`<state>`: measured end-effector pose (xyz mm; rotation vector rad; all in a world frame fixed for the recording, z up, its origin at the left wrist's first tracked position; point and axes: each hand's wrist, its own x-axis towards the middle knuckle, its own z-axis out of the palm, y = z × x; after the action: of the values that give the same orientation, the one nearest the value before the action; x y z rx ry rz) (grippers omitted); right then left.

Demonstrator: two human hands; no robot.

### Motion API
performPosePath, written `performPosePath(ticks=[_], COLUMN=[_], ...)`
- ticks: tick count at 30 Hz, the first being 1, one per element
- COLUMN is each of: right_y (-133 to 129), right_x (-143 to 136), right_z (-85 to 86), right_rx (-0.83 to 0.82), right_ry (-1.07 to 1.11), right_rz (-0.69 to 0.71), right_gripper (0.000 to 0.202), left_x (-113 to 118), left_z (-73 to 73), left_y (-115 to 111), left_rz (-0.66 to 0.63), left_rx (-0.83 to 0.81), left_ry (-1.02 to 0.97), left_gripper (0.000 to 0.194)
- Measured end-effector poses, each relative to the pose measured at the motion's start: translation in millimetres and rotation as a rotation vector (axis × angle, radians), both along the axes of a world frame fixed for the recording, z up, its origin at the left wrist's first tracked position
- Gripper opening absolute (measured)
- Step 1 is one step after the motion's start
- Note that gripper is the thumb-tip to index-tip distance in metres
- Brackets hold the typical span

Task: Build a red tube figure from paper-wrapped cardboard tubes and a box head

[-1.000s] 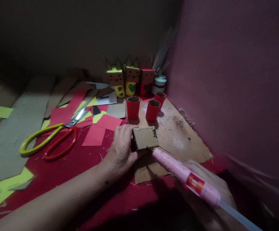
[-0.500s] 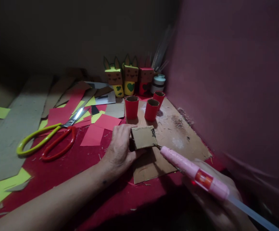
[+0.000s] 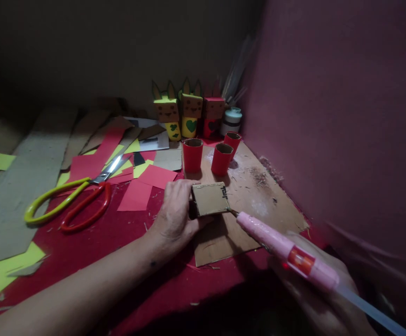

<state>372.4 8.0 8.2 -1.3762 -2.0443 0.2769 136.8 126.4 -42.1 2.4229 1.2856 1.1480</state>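
My left hand [image 3: 177,212] grips a small cardboard box [image 3: 208,199] by its left side, thumb beneath. Black lettering marks the box's right edge, and lines of glue run along its top and right edges. In my right hand [image 3: 315,275] is a pink hot glue gun [image 3: 276,238], a clear glue stick [image 3: 371,312] sticking out of its back. The gun's nozzle meets the box's lower right corner. My right fingers are partly hidden behind the gun. Under the box lies a cardboard sheet [image 3: 252,191], with three red paper-covered tubes [image 3: 192,156] standing on its far part.
Scissors [image 3: 101,179] with yellow and red handles lie at left among red paper pieces [image 3: 135,195] and yellow scraps. Cardboard strips [image 3: 31,163] cover the far left. Several animal-faced figures [image 3: 191,112] and a lidded jar [image 3: 231,120] stand behind. A pink wall [image 3: 346,116] borders the right.
The glue gun's tip has shifted slightly to the right along the box's lower right corner. My left hand still holds the box in nearly the same place.
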Motion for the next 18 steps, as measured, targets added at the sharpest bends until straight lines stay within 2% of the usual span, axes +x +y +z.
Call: performPosePath(ticks=[6,12,18], right_y=[-2.8,0.6,0.6], right_x=[-10.4,-12.2,-13.1], right_z=[-1.9,2.0,-16.4], right_rx=[0.085,0.042,0.128], right_ry=[0.089,-0.014,0.017], right_rz=[-0.066,-0.025,-0.030], right_gripper=[0.025,0.023,0.026], left_x=[-0.1,0.7,1.5], left_z=[1.3,0.8,0.5], left_y=[-1.2,-1.0,-2.7], left_rz=[-0.019,-0.016,-0.010], left_rx=[-0.026,-0.005,-0.006], left_ry=[0.005,-0.008,-0.023], left_gripper=[0.046,0.044,0.045])
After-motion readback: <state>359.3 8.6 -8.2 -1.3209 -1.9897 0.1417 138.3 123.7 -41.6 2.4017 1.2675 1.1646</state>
